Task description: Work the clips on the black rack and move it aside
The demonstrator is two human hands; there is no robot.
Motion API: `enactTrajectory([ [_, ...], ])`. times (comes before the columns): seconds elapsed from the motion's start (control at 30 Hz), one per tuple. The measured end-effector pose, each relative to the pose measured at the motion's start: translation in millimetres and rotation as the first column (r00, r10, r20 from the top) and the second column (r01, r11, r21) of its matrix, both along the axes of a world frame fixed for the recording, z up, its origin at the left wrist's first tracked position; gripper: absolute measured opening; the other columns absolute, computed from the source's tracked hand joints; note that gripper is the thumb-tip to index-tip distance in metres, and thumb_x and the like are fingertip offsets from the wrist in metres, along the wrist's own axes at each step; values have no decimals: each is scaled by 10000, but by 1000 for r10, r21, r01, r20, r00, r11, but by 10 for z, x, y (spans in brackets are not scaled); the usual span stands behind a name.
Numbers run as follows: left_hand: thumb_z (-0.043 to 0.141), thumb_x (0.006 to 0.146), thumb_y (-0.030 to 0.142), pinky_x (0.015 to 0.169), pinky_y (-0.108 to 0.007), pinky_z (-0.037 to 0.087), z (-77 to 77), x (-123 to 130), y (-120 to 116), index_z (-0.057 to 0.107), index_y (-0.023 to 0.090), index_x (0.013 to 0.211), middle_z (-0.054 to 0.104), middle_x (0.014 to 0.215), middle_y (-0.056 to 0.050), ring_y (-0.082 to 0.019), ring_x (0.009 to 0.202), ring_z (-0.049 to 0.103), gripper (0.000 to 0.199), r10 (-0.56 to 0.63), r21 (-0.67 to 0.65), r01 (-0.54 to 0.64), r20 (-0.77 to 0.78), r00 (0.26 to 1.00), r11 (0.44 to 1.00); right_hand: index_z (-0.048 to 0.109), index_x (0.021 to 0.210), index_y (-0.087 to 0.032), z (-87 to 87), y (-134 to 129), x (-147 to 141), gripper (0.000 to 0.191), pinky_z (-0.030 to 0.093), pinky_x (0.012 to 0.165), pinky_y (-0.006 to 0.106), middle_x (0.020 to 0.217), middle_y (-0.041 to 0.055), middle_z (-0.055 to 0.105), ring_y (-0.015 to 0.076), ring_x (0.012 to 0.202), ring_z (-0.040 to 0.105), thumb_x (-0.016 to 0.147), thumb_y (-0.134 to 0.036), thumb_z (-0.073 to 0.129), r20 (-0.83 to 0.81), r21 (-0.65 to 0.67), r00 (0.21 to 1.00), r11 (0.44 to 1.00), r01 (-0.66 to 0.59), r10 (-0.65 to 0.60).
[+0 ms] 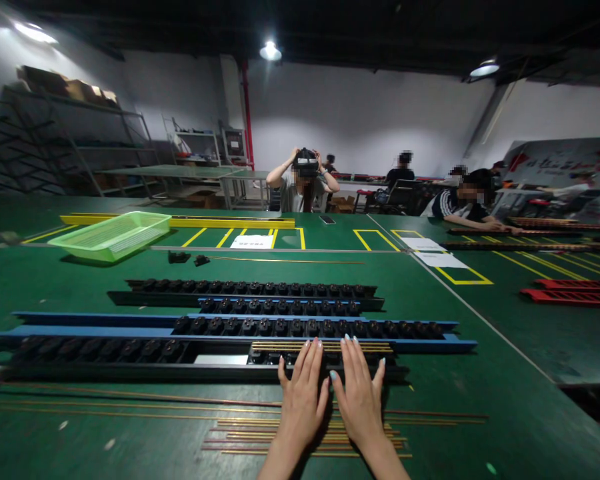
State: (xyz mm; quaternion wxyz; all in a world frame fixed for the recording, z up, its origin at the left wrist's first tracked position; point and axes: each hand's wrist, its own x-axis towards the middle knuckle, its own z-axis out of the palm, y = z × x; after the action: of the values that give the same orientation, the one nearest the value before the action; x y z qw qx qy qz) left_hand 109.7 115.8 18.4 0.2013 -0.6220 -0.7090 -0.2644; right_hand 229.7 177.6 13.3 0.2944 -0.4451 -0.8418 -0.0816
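My left hand [303,393] lies flat, its fingers stretched forward over the near black channel [130,373]. Beside it, my right hand [359,393] is flat too, thumb spread toward the left one. Both sets of fingertips rest at thin brass-coloured strips [275,347] that run along the top of the channel. Below the strips sit black blocks [257,357], partly hidden by my hands. More black blocks [110,349] fill the channel's left part, with a pale gap [221,360] between the groups. Loose brass and reddish rods [250,437] lie under my wrists.
Behind stand blue channels [105,327] and another dark channel [125,298], both holding black blocks. Farther back are a green basket [115,238], a yellow rail [220,223], small black parts [179,257] and paper sheets [253,242]. Red rails [575,295] lie right. Other people sit beyond.
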Motion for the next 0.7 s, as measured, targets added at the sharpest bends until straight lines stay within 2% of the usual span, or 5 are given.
enactTrajectory([
  [0.23,391,908,207,1141,-418,-68,15,1,0,200,243,1469,480,1423,-52,-148,1335,375,594,-9,15,8,21,1000,1000,51,1502,-228,-27,27,11,602,16,1119,588,1482,99,366,232,1366,342,967,-407,263,11,-1,1000,1000,-15,15],
  [0.43,361,919,212,1133,-416,-112,12,-3,5,225,223,1463,457,1435,-60,-138,1346,355,560,-31,20,31,33,999,999,27,1502,-202,-44,113,96,604,23,1112,599,1482,107,367,223,1369,330,969,-399,231,-46,3,995,996,87,-86],
  [0.7,366,919,209,1133,-423,-109,28,2,6,241,225,1460,457,1434,-67,-147,1340,365,555,-32,12,31,44,999,999,76,1501,-214,-37,134,113,583,30,1110,600,1464,106,399,220,1350,361,971,-392,240,-44,-18,995,996,85,-85],
])
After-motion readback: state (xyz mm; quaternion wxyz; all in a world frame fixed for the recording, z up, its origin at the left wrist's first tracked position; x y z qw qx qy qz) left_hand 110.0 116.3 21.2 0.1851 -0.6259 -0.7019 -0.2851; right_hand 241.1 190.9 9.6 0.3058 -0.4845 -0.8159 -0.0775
